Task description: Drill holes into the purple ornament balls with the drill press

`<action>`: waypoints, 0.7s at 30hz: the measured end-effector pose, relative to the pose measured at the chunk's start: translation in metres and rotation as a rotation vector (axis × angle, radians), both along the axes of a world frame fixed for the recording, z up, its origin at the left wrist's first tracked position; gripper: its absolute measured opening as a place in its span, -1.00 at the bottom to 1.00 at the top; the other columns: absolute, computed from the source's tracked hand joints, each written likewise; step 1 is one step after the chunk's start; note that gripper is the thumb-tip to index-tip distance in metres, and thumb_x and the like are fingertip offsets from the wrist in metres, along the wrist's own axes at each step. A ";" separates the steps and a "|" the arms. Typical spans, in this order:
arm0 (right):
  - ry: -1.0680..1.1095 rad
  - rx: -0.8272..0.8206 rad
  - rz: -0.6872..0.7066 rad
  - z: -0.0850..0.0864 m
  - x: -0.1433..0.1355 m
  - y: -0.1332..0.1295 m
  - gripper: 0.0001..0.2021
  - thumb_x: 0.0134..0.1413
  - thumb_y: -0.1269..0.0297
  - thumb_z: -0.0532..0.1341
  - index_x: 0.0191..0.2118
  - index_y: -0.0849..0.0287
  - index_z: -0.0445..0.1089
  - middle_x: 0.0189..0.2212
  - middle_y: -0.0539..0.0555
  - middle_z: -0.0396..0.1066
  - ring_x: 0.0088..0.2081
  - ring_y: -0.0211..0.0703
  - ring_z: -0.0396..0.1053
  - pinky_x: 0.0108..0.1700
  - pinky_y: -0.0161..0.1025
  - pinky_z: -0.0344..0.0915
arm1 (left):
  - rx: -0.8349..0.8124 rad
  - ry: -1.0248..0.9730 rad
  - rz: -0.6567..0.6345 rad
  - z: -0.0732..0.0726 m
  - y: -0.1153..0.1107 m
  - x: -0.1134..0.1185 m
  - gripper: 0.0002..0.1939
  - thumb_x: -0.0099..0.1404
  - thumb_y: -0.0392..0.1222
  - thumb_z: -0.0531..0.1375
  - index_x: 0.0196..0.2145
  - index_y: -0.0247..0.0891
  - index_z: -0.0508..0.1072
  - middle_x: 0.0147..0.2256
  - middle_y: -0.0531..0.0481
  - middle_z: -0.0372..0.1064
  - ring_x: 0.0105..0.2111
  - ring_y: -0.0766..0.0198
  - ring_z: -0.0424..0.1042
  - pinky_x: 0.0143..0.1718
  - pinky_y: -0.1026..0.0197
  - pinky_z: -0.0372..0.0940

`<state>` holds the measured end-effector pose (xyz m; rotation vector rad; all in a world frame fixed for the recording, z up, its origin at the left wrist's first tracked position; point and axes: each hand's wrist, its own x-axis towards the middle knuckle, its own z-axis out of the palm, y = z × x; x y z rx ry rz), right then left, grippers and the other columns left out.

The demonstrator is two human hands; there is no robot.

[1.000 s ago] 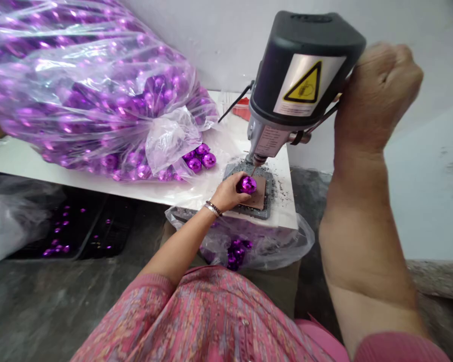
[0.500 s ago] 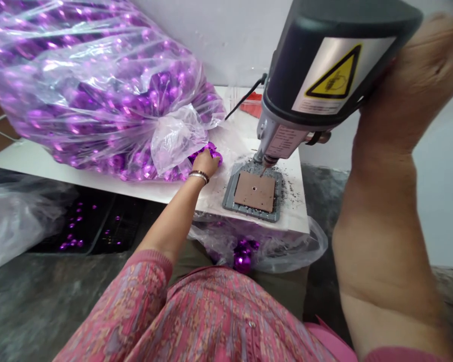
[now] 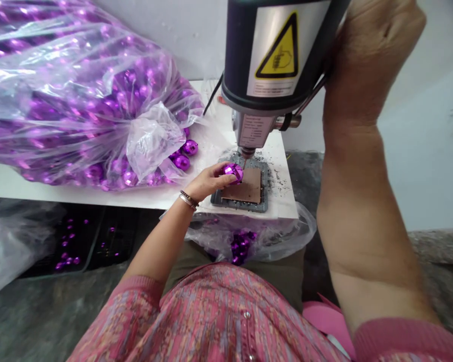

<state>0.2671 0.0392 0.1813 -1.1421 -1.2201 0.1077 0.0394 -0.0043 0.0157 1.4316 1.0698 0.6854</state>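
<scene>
A shiny purple ball [image 3: 233,173] is pinched in the fingers of my left hand [image 3: 209,182], above the brown block [image 3: 249,188] on the grey base plate of a small drill press [image 3: 275,60]. The drill bit [image 3: 244,163] points down right beside the ball; whether they touch, I cannot tell. My right hand [image 3: 385,45] is raised at the machine's right side, its fingers curled and partly hidden; what they hold is out of sight. A large clear bag of purple balls [image 3: 71,105] lies to the left, with loose purple balls [image 3: 181,162] at its mouth.
Dark shavings lie around the base plate on the white table [image 3: 283,201]. An open plastic bag [image 3: 283,241] with purple balls hangs at the front edge. Black trays [image 3: 109,241] with small purple pieces and another clear bag [image 3: 15,241] are at the lower left.
My left hand has moved right, from the bag's mouth to the drill plate, bringing one purple ball. The view has shifted, and my right hand remains by the machine.
</scene>
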 end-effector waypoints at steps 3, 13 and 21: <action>0.089 -0.094 -0.090 0.004 -0.007 -0.004 -0.66 0.29 0.37 0.01 -0.52 0.19 -0.08 -0.60 -0.18 -0.16 -0.48 -0.63 -0.15 -0.23 -0.43 -0.06 | -0.046 0.079 -0.004 -0.001 -0.003 0.012 -0.57 0.23 -0.05 0.33 0.01 -0.30 0.51 -0.25 -0.05 0.56 -0.39 0.35 0.47 -0.42 0.35 0.28; 0.037 -0.126 -0.065 0.003 -0.006 -0.007 -0.71 0.35 0.33 -0.17 -0.47 0.18 -0.10 -0.54 -0.14 -0.17 -0.45 -0.66 -0.09 -0.19 -0.41 -0.05 | 0.243 0.464 0.075 0.003 -0.001 0.025 -0.57 0.17 -0.11 0.36 -0.01 -0.28 0.53 -0.18 -0.01 0.55 -0.25 0.26 0.48 -0.18 0.25 0.34; 0.044 -0.117 -0.086 0.003 -0.007 -0.004 -0.69 0.36 0.34 -0.18 -0.48 0.18 -0.12 -0.55 -0.14 -0.19 -0.43 -0.65 -0.17 -0.19 -0.43 -0.06 | 0.388 0.575 0.022 0.003 -0.006 0.036 -0.38 0.10 -0.22 0.41 0.14 -0.25 0.49 -0.02 -0.08 0.54 -0.08 0.13 0.49 0.03 0.18 0.34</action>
